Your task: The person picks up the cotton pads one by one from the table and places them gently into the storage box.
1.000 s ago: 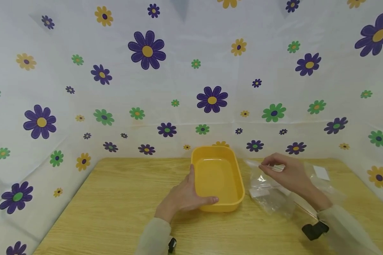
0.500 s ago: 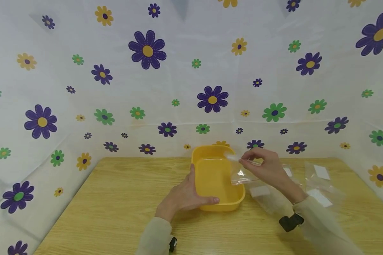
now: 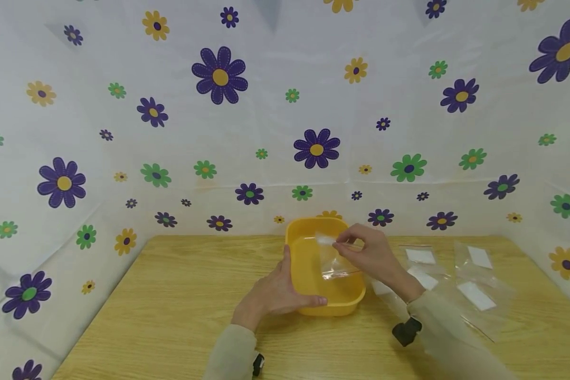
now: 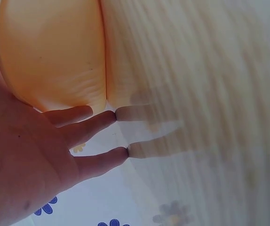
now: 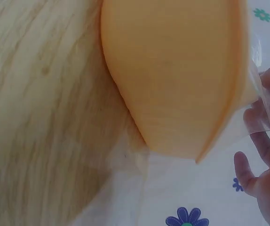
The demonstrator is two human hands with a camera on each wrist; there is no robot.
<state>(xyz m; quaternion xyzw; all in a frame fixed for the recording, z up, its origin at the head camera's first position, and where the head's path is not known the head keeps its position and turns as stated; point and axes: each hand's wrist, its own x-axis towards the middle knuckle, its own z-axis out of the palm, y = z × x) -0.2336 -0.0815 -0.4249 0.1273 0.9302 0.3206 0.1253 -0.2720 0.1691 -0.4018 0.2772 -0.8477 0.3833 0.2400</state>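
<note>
A yellow rectangular plastic tub stands near the table's back edge. My left hand holds its near left corner, the thumb over the front rim and the fingers along the left wall. In the left wrist view, these fingers are spread and fairly straight, low beside the tub. My right hand pinches a clear zip bag between thumb and fingertips. The bag hangs over the tub's opening. From the right wrist, the clear plastic shows at the fingers beside the tub's rim.
Right of the tub lie several clear zip bags with white labels, among them one at the back and one farther right. My right forearm partly covers this group. A flower-printed white sheet rises behind the wooden table.
My right hand has moved left from the group of bags, carrying the pinched clear bag over the tub. My left hand and the tub have stayed put.
</note>
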